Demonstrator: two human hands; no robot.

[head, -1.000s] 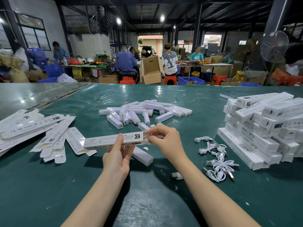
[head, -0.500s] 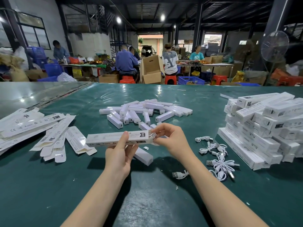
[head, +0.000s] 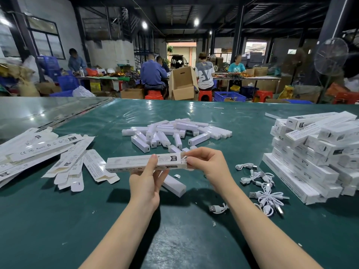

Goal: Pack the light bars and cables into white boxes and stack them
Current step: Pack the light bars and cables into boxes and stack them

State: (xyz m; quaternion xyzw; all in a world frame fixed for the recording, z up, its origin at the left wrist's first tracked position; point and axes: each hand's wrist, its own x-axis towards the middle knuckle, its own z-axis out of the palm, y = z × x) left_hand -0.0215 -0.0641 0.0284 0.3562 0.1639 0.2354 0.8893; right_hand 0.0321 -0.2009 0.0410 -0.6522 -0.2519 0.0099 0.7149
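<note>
Both forearms reach in from the table's [head: 58,220] near edge. The left hand [head: 144,183] grips a white box [head: 126,165] from below, thumb up across its front, holding it level above the table's middle. The right hand [head: 206,162] pinches the box's right end, where a bit of white cord shows. One light bar [head: 173,184] lies under the hands. Loose light bars [head: 174,133] are piled beyond, cables [head: 262,187] lie to the right, packed boxes [head: 314,158] are stacked at the right edge, and flat cartons [head: 38,150] lie at the left.

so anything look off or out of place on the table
One USB cable lies alone, apart from the cable pile, and the top boxes on the packed stack sit crooked across the rows below. Nothing looks damaged.
</note>
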